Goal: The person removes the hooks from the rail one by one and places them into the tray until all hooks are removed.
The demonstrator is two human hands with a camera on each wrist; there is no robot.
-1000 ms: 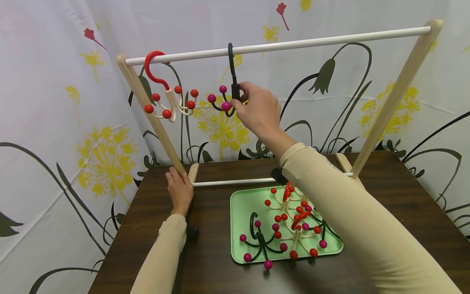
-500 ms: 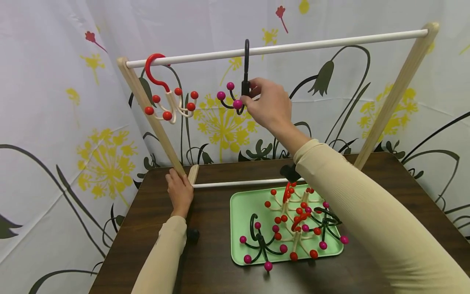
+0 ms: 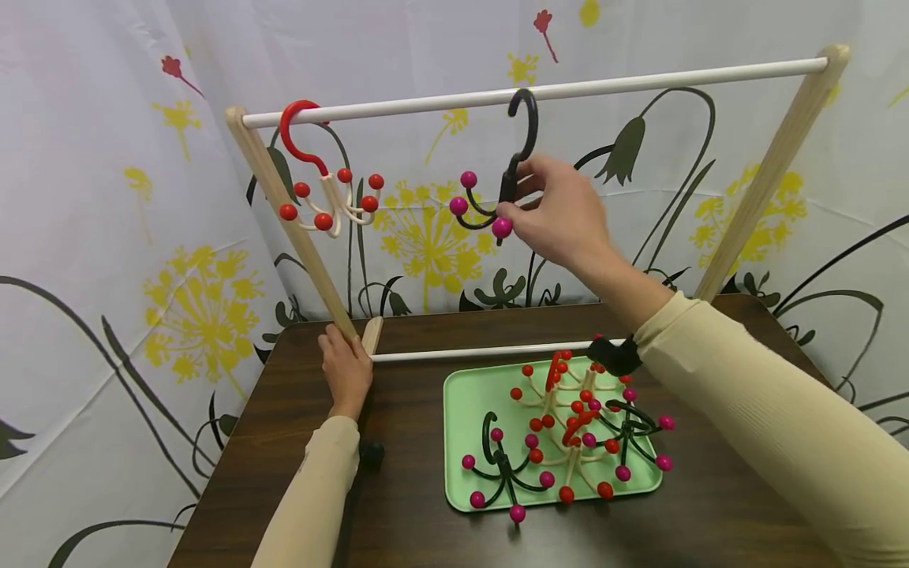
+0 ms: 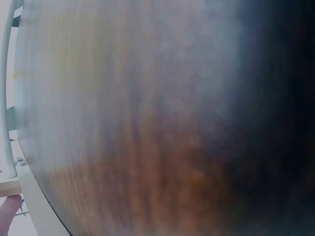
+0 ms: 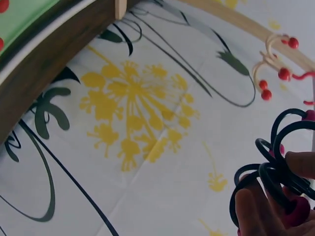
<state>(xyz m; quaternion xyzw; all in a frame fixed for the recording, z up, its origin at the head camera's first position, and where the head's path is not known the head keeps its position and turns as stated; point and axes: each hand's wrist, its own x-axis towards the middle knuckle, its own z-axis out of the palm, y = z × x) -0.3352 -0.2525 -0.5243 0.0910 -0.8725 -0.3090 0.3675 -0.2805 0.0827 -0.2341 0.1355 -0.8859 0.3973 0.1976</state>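
Observation:
In the head view my right hand (image 3: pixel 561 207) pinches the neck of a black multi-arm hanger (image 3: pixel 508 185) with magenta ball tips. Its hook is tilted, and the whole curve shows in front of the white rod (image 3: pixel 639 83). The right wrist view has the black arms (image 5: pixel 275 169) bunched by the fingers, part of them out of frame. My left hand (image 3: pixel 346 372) grips the foot of the rack's left wooden post (image 3: pixel 298 237). A cream hanger (image 3: pixel 334 205) with a red hook and red balls hangs at the rod's left end.
On the dark table (image 3: pixel 405 505) lies a green tray (image 3: pixel 461 394) holding several more hangers, cream-and-red and black-and-magenta, some overhanging its rim. A lower white bar (image 3: pixel 454 353) joins the rack's feet behind the tray. A patterned curtain (image 3: pixel 398 47) hangs behind.
My right hand has moved right with the black hanger. Its hook, earlier edge-on across the rod, has turned and come lower, its curve now in view. The left hand stays put.

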